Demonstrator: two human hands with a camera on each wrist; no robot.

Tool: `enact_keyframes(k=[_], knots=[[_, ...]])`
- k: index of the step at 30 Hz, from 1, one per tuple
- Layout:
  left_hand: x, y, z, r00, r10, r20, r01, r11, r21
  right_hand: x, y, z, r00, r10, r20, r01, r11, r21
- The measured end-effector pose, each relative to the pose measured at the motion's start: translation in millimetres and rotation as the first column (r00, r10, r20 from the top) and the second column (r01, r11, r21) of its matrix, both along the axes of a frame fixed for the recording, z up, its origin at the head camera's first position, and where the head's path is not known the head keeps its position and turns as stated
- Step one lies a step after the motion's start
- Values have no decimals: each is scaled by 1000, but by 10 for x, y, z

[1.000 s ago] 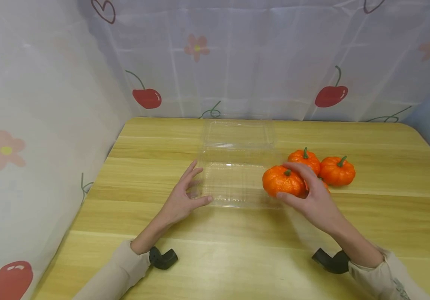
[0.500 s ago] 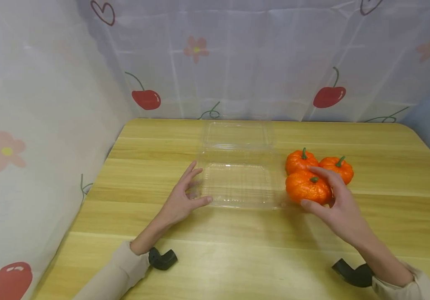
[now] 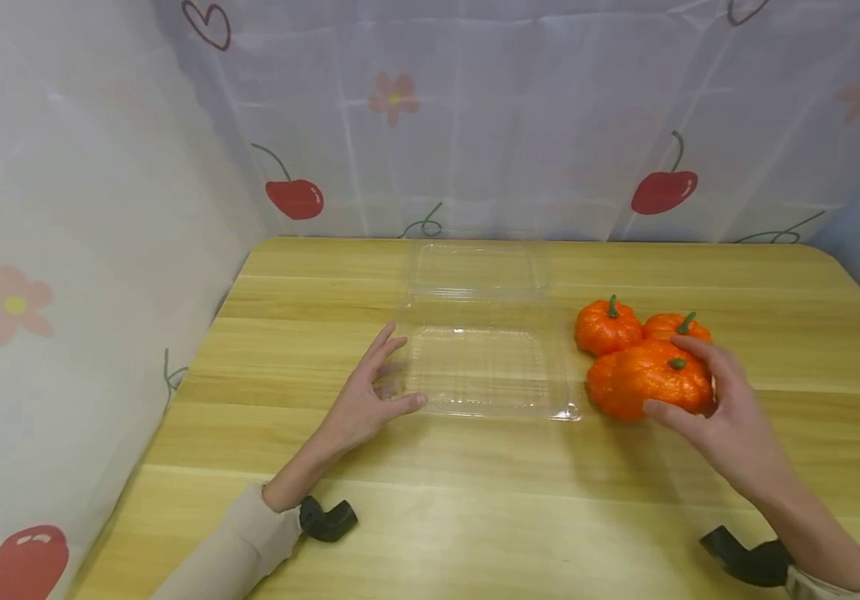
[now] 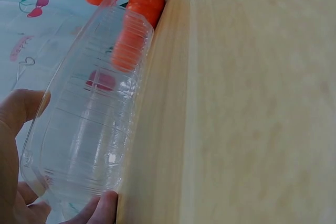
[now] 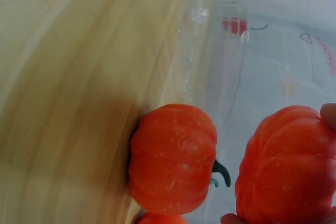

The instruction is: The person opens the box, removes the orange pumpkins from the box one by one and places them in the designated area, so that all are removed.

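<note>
My right hand (image 3: 730, 417) grips an orange toy pumpkin (image 3: 670, 385) with a short green stem, thumb in front and fingers behind. In the right wrist view, the held pumpkin (image 5: 286, 166) is raised beside another pumpkin (image 5: 173, 156) that sits on the table. This lower pumpkin (image 3: 612, 385) is partly covered by the held one in the head view. My left hand (image 3: 361, 400) has its fingers spread at the left end of a clear plastic clamshell box (image 3: 475, 367). In the left wrist view, the thumb (image 4: 31, 103) touches the box's rim.
Two more pumpkins, one at the back left (image 3: 608, 327) and one at the back right (image 3: 673, 325), stand behind the held one. The box's raised lid (image 3: 478, 267) lies open toward the back of the wooden table (image 3: 460, 508). A printed curtain (image 3: 505, 125) hangs behind.
My right hand has carried the pumpkin rightward, from the box's right edge to over the pumpkin group. My left hand and the box have stayed in place.
</note>
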State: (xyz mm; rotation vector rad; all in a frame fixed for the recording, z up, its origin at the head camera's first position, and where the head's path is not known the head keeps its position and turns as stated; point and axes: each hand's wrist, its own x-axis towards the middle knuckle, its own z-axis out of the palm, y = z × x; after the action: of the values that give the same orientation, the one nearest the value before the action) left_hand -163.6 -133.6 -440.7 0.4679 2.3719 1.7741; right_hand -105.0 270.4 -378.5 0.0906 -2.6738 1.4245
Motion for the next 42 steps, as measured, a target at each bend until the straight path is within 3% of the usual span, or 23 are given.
enact_keyframes(k=[8, 19, 29, 42], knots=[[-6, 4, 9, 1000, 1, 2, -1, 1000, -4, 64, 169, -92, 996, -87, 4, 87, 996, -28], [7, -2, 13, 1000, 6, 6, -5, 1000, -8, 80, 431, -202, 984, -176, 12, 175, 981, 79], [0, -3, -5, 1000, 6, 1, -6, 1000, 1, 1, 503, -292, 988, -116, 107, 102, 987, 124], [6, -2, 4, 1000, 6, 6, -6, 1000, 2, -72, 567, -410, 996, -26, 88, 12, 988, 152]])
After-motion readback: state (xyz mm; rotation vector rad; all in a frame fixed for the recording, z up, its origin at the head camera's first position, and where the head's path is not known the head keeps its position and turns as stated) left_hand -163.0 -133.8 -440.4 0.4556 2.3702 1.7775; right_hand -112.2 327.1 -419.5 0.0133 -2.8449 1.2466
